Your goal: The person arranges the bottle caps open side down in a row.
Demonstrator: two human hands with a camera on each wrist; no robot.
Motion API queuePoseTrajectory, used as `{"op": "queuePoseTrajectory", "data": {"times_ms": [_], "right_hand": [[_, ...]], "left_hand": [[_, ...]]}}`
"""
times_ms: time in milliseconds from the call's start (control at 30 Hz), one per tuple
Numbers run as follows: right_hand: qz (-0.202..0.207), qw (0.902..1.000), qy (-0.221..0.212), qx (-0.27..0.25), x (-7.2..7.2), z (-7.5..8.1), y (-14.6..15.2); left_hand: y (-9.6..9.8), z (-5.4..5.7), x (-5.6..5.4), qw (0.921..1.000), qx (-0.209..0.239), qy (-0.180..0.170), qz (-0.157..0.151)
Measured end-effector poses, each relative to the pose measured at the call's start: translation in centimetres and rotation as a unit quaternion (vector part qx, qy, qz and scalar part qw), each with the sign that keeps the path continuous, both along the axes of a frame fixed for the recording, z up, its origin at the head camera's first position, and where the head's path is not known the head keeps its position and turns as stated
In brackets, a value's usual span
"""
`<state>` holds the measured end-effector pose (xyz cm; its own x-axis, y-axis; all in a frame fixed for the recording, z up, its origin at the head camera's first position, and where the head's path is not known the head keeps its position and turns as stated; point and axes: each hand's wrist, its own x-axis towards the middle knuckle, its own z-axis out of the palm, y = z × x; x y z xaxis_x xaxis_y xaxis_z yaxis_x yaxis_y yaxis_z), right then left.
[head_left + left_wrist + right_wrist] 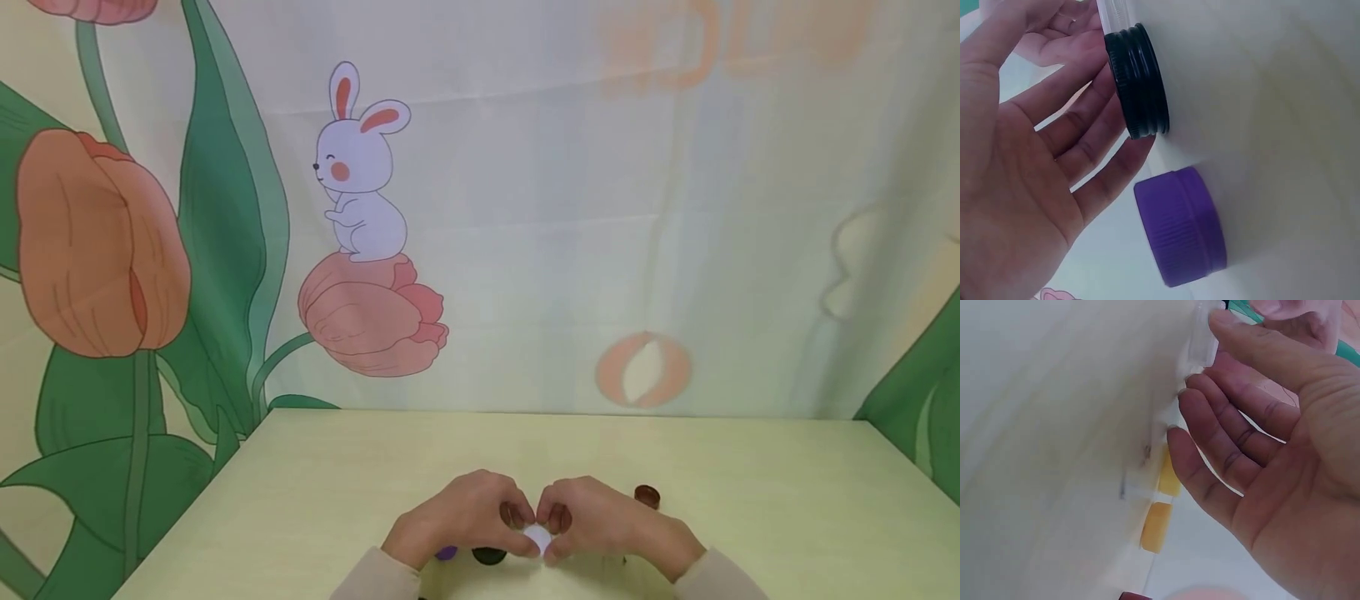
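Observation:
A white round bottle cap (536, 540) sits between my two hands at the front middle of the table. My left hand (468, 518) pinches it from the left, its thumb and forefinger at the edge; my right hand (600, 518) does the same from the right. In the right wrist view the cap (1204, 339) looks whitish and translucent, with the right thumb against it and the other fingers loosely bent. Beside my left fingers stands a black ribbed cap (1138, 81), with a purple ribbed cap (1182, 228) near it.
Past my right wrist lies a brown cap (647, 497). The right wrist view also has a yellow cap (1169, 474), an orange-yellow cap (1156, 527) and a dark red edge (1134, 595). A printed curtain (517, 250) hangs behind the pale table (360, 467).

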<state>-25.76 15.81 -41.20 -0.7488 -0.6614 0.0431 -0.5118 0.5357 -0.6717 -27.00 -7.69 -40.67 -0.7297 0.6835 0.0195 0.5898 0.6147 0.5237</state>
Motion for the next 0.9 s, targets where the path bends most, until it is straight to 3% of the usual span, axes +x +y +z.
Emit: {"op": "queuePoseTrajectory", "data": {"times_ms": [233, 500, 700, 900], "right_hand": [[-0.007, 0.9995, 0.027, -0.017, -0.2, 0.8, 0.9], [-0.030, 0.9975, 0.056, -0.032, -0.7, 1.4, 2.3], [-0.052, 0.9951, 0.071, -0.045, -1.5, 1.7, 3.3], [-0.083, 0.9937, 0.046, -0.059, -2.4, 1.6, 4.3]], "left_hand": [[-0.3, -0.4, -0.8, 0.9967, 0.075, -0.031, 0.007], [0.1, -0.7, -1.2, 0.9896, 0.142, -0.012, 0.021], [1.2, -0.4, -1.8, 0.9857, 0.157, 0.047, 0.037], [2.3, 0.0, -2.5, 0.9874, 0.138, 0.048, 0.060]]}}
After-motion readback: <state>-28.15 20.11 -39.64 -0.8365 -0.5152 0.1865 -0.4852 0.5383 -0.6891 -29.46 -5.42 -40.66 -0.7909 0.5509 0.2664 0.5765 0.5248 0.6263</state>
